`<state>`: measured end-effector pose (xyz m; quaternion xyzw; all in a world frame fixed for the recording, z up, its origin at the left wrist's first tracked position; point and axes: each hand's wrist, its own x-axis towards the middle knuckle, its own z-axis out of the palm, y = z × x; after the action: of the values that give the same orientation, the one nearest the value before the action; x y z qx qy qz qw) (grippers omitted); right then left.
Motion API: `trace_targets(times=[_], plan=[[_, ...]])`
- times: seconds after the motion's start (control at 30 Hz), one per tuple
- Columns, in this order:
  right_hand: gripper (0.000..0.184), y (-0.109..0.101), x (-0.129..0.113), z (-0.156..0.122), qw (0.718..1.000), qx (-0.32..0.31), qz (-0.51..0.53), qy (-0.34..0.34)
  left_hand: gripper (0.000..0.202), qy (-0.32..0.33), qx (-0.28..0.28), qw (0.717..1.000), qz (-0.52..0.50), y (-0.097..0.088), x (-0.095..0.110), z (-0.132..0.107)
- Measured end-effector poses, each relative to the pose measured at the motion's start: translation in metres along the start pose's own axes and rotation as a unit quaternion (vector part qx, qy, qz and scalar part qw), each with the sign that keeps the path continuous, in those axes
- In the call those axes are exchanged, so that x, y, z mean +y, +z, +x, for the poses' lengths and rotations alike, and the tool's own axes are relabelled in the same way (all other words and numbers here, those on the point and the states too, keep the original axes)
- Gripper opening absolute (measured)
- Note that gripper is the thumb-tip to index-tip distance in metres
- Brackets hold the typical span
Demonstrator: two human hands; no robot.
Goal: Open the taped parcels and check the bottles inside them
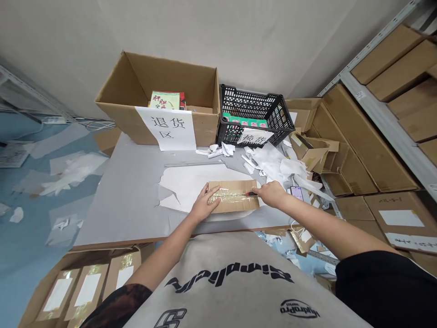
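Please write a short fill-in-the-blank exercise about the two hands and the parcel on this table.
1. The left hand lies on a cardboard parcel bound with clear ____.
2. The right hand holds a slim tool showing black and ____ at its end.
3. An open cardboard box has a white paper ____ fixed to its front.

Missing words: tape; red; sign.

Just right of the right fingers lies a smartphone, and beyond them stand an open cardboard box and a black plastic crate.
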<state>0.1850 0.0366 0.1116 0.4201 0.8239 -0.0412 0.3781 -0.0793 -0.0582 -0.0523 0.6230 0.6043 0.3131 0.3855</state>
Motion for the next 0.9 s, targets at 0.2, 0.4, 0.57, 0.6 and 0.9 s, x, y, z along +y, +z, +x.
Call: trace_targets(times=[0.2, 0.4, 0.57, 0.6, 0.9], plan=[[0.040, 0.010, 0.013, -0.007, 1.000, -0.006, 0.008, 0.022, 0.052, 0.001, -0.004, 1.000, 0.012, -0.003, 0.005, -0.001], [0.034, 0.020, 0.024, -0.012, 1.000, -0.003, -0.002, 0.026, 0.054, -0.006, -0.024, 0.999, 0.035, -0.006, 0.007, -0.001], [0.032, 0.028, 0.032, -0.014, 0.999, 0.007, 0.012, 0.028, 0.055, -0.008, -0.027, 0.998, 0.053, -0.007, 0.006, -0.001], [0.032, 0.029, 0.034, -0.015, 0.999, 0.006, 0.015, 0.030, 0.056, -0.008, -0.030, 0.998, 0.056, -0.007, 0.006, -0.001], [0.029, 0.048, 0.056, -0.020, 0.997, 0.027, 0.063, 0.021, 0.055, -0.010, -0.021, 0.993, 0.113, -0.006, 0.011, -0.001]])
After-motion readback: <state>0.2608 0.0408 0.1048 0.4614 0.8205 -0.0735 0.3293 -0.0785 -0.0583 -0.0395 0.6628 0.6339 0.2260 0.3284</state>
